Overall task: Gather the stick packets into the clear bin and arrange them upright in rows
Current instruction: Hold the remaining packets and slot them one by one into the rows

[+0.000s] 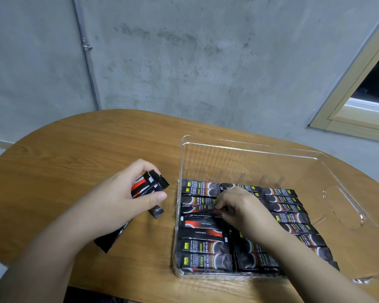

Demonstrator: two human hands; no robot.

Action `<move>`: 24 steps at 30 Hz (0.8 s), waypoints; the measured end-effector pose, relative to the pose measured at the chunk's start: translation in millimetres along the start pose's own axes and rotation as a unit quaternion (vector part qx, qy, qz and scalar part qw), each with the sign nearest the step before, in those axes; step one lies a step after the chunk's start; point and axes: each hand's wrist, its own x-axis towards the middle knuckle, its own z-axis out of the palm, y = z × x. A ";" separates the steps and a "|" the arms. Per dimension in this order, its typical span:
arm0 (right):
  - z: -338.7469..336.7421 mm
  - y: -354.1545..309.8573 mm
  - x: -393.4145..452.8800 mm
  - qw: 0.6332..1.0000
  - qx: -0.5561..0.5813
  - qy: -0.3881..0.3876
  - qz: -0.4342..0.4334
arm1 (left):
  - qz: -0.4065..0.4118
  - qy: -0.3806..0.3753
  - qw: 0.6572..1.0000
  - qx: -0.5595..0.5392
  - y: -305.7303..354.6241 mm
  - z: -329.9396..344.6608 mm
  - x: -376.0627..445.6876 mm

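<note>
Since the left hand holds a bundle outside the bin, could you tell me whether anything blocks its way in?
Partly. The left hand grips stick packets just outside the clear bin. The bin's near left wall stands between, and the right hand works among the rows inside. The far part is free.

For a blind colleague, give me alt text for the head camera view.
A person's right hand adjusts stick packets packed in rows inside a clear bin on a wooden table. Their left hand holds a bundle of packets beside the bin.
</note>
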 end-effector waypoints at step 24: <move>-43.5 -105.1 42.7 0.911 0.401 0.003 0.094 | 0.023 0.001 0.999 0.030 18.7 10.4 -1.2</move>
